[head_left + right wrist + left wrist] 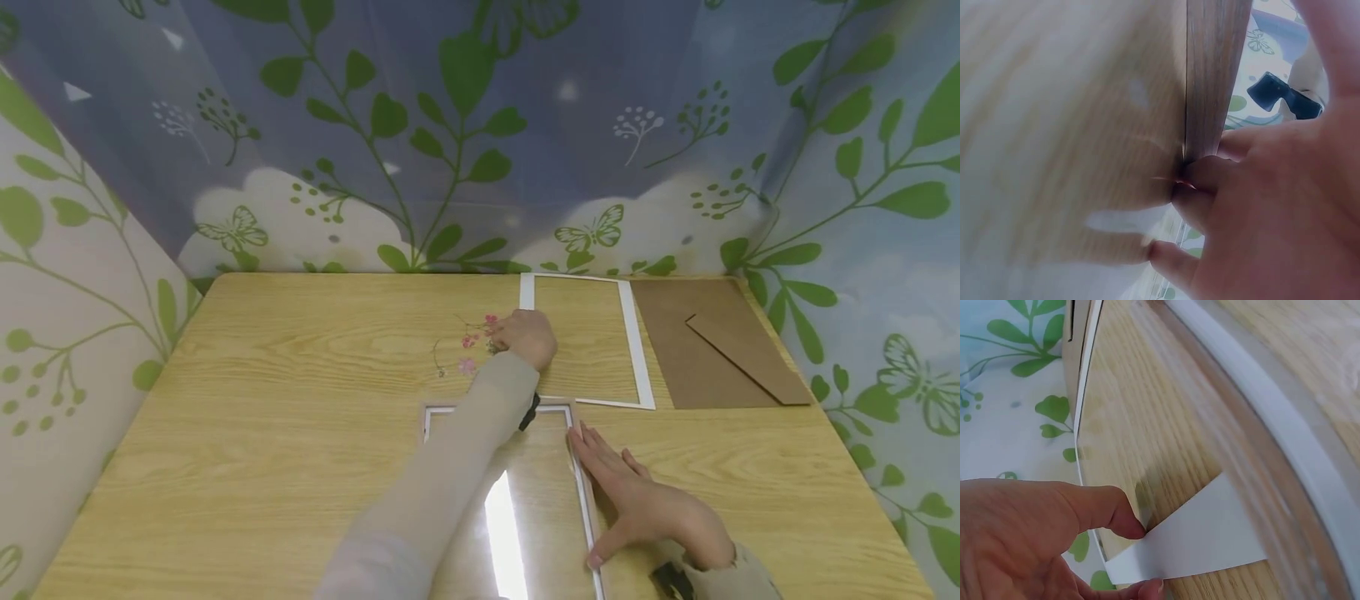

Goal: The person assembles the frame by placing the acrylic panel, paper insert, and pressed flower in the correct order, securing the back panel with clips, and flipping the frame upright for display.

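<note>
My left hand reaches across the picture frame to the left strip of a white rectangular mat. In the left wrist view, thumb and fingertips pinch the white strip at its two edges. Dried flowers, pink with thin stems, lie just left of that hand, partly covered by it. The wooden picture frame, with a pale inner border and a shiny clear pane, lies in front of me, partly under the left arm. Along its right side rests my right hand, fingers straight and thumb spread, touching the edge.
A brown backing board with a slanted stand strip lies at the back right, beside the mat. Leaf-patterned curtains enclose the wood-grain table at the back and both sides. A bright reflection crosses the pane.
</note>
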Tool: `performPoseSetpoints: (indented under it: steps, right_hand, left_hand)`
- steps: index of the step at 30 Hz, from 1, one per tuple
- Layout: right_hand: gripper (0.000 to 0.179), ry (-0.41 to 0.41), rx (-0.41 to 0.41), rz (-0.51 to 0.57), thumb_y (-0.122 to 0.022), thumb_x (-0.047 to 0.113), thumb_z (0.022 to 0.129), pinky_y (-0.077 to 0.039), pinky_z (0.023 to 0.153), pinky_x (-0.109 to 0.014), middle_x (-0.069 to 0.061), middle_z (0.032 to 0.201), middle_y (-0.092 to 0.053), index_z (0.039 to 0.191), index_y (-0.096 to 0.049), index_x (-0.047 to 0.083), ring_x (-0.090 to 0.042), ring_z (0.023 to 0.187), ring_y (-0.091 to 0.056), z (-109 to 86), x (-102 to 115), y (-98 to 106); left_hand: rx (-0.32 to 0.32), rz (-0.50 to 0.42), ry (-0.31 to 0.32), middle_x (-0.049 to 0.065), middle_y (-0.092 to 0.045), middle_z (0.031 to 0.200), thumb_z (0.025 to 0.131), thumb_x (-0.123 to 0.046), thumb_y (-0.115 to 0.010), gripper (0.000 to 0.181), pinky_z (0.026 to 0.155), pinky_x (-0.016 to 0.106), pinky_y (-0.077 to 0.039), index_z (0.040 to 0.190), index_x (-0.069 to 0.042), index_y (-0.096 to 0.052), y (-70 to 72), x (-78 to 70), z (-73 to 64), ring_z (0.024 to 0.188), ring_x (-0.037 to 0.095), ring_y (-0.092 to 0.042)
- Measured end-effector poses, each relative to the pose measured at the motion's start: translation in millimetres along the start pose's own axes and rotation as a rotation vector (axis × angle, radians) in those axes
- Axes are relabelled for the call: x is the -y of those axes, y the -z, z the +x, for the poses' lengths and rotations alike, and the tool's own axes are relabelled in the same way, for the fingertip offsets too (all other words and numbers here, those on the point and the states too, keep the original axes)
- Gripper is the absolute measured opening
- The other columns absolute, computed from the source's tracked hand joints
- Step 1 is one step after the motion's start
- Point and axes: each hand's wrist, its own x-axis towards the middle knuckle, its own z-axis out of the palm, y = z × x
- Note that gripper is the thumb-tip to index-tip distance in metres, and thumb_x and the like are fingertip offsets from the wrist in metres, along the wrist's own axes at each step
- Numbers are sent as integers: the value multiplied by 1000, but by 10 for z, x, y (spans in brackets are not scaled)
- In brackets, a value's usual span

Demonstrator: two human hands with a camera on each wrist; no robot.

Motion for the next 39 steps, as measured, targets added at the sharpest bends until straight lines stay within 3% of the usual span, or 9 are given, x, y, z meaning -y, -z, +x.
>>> performPoseSetpoints:
  steps: [2, 6, 13, 18, 21, 23, 28, 33, 39]
  right_hand:
    - [147, 2, -2, 4, -88, 57, 56, 1, 112, -71, -20, 164, 8, 159, 4, 9, -41, 149, 3, 1, 5, 0]
    - [147, 2, -3, 8, -89, 57, 56, 1, 112, -71, -20, 164, 9, 159, 4, 9, -41, 149, 3, 10, 8, -4]
    - [148, 12, -12, 8, -88, 58, 55, 1, 111, -72, -21, 164, 8, 159, 4, 8, -42, 149, 3, 18, 6, -17]
    - [148, 16, -10, 5, -88, 58, 55, 1, 111, -73, -22, 163, 9, 159, 5, 8, -42, 149, 4, 29, 4, -19]
    - [147, 8, -6, 4, -89, 57, 56, 1, 111, -73, -22, 163, 10, 159, 5, 8, -42, 149, 4, 35, 6, -14]
    - [147, -4, -2, 2, -89, 56, 56, 2, 111, -72, -21, 163, 10, 159, 5, 9, -41, 149, 5, 37, 8, -11]
    - [146, -8, 2, 11, -89, 54, 57, 2, 111, -72, -21, 163, 11, 159, 5, 8, -42, 149, 5, 39, 13, -9]
    - [146, -1, 0, 12, -89, 53, 57, 3, 110, -73, -23, 163, 10, 159, 5, 8, -43, 148, 5, 37, 9, -19]
    - [147, -8, 0, 13, -89, 54, 57, 3, 111, -72, -21, 163, 11, 159, 6, 10, -41, 149, 6, 52, -7, -26]
  left_hand:
    - [-13, -14, 9, 7, -67, 114, 102, -21, -48, 28, 47, 35, -42, 115, -12, -72, -6, 3, 14, 91, 27, -59]
    - [-33, -50, 1, 10, -68, 106, 100, -23, -50, 28, 47, 35, -44, 110, -12, -73, -9, 40, 25, 80, 24, -56]
    - [-32, -194, -173, 14, -63, 113, 94, -28, -60, 33, 53, 36, -51, 113, -3, -69, 101, 213, -52, 78, 26, -59]
    - [67, -520, -274, 16, -56, 109, 91, -23, -69, 47, 52, 29, -45, 123, 8, -54, 177, 390, -94, 63, 19, -51]
    - [116, -707, -308, 13, -53, 93, 87, -11, -65, 29, 51, 27, -41, 108, 6, -53, 194, 470, -78, 61, 18, -45]
    - [157, -827, -331, 10, -51, 85, 86, -4, -63, 15, 53, 29, -46, 92, 0, -50, 210, 514, -81, 61, 18, -47]
    - [291, -1079, -322, 7, -51, 77, 90, -2, -67, 23, 66, 37, -60, 88, -4, -44, 267, 591, -140, 54, 17, -56]
    - [397, -1188, -322, 8, -54, 71, 92, -2, -68, 24, 51, 27, -56, 101, -2, -46, 355, 697, -217, 45, 13, -54]
    - [493, -1261, -404, 7, -56, 67, 96, -4, -64, 23, 47, 25, -53, 108, -5, -44, 498, 983, -392, 46, 13, -53]
